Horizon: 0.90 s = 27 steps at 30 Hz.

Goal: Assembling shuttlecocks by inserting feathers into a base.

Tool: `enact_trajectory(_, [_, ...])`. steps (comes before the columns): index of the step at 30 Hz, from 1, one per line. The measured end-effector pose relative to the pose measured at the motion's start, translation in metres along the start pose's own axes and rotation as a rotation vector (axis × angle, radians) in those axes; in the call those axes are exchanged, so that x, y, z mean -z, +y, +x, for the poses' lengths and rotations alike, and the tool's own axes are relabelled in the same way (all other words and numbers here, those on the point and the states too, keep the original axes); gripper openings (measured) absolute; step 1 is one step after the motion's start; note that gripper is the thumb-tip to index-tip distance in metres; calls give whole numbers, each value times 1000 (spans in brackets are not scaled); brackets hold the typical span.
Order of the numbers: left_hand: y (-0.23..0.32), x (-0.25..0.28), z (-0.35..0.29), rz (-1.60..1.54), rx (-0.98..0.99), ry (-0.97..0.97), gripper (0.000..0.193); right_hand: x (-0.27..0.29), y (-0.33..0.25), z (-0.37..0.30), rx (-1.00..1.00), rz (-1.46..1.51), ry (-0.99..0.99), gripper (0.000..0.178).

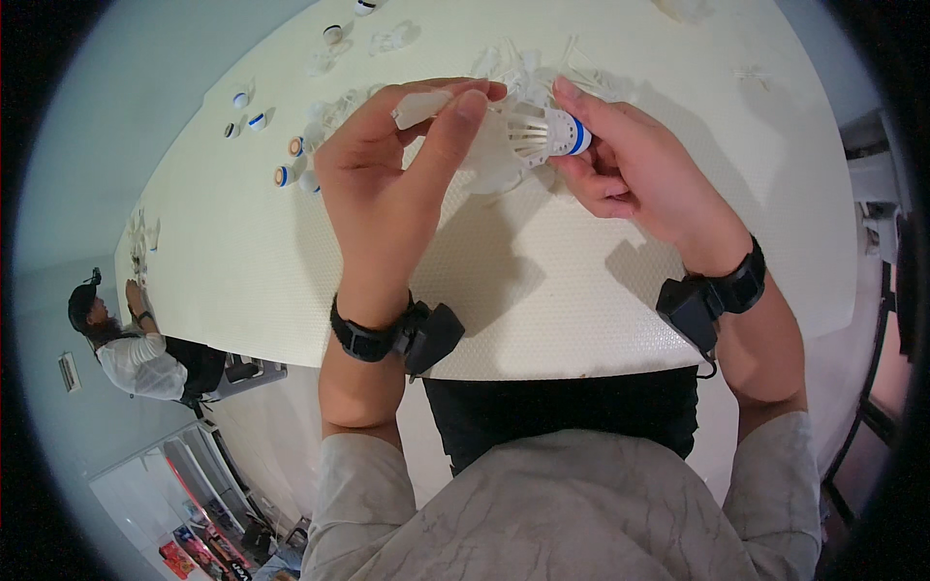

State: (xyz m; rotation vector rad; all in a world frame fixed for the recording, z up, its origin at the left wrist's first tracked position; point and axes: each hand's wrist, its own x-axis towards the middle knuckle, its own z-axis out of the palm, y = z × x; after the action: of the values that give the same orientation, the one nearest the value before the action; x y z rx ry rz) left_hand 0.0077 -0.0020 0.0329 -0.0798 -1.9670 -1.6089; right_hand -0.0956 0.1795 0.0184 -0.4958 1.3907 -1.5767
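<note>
My right hand (644, 165) is closed around the base end of a shuttlecock (528, 135), which has a white cork with a blue band. It lies sideways, its ribbed skirt pointing left toward my other hand. My left hand (397, 160) pinches with thumb and fingers at the skirt's edge, and a white feather piece (418, 109) sticks out between them. Exactly where the fingertips meet the skirt is partly hidden. Just beyond both hands lies a heap of loose white feathers (523, 73).
Loose cork bases (283, 176) with blue or dark bands are scattered on the left of the white textured table (542, 310). More feather scraps (389, 39) lie toward the far side. Another person (136, 349) sits at the table's left end, hands over small pieces.
</note>
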Motion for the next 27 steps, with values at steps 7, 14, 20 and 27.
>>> enact_trajectory(7, [5,-2,1,93,14,31,16,2,-2,-1,6,35,0,55])
enact_trajectory(14, [6,2,-3,175,-106,259,14,2,1,0,29,17,53,55])
enact_trajectory(20, [2,1,-4,169,-84,235,7,-1,1,-4,64,-13,72,55])
enact_trajectory(27, [12,-6,-3,124,-80,255,22,6,6,-8,105,-4,118,52])
